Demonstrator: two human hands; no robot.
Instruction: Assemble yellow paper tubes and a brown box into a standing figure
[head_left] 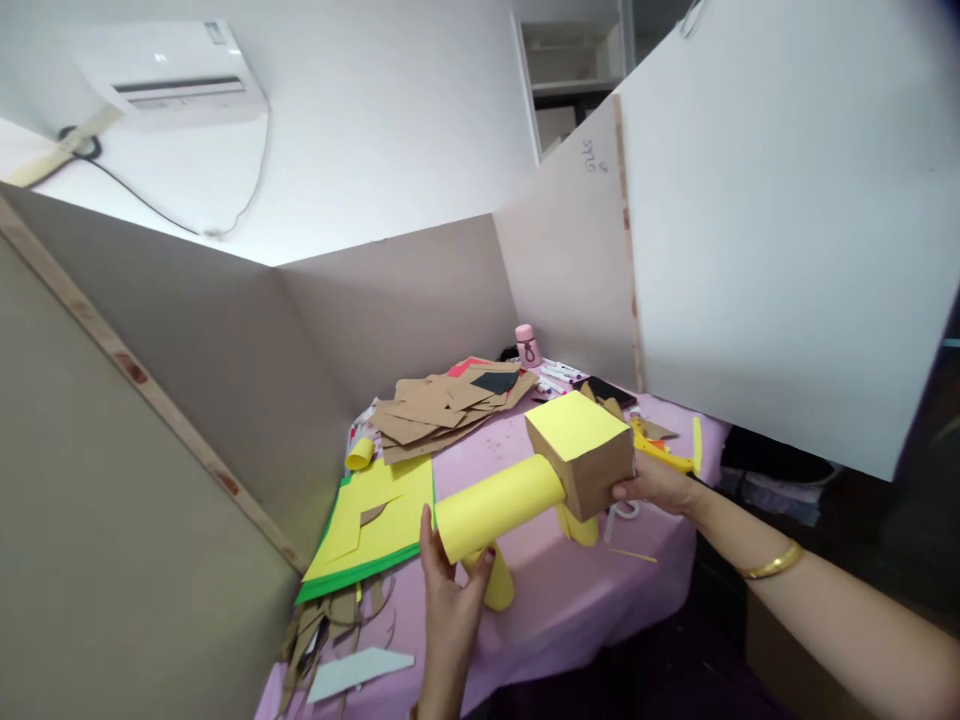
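A cardboard model [500, 503] is held up over the near side of the table. Its body is a yellow paper tube, joined to a brown cardboard box [600, 472] with a yellow top. Below hang yellow rolled pieces like legs, and brown pointed bits show behind the box. My left hand [454, 585] grips the tube's left end from beneath, thumb near a leg piece. At the box's right side, my right hand [651, 485] holds it, with some fingers hidden behind. Just beyond that hand lies a yellow tool [664, 447], perhaps a glue gun.
Brown cardboard sheets [427, 410] are piled at the back. Yellow and green sheets [405, 490] lie left, with cardboard scraps [322, 625] in front. A pink bottle [527, 346] and markers [559, 374] stand or lie near the grey partitions [405, 300].
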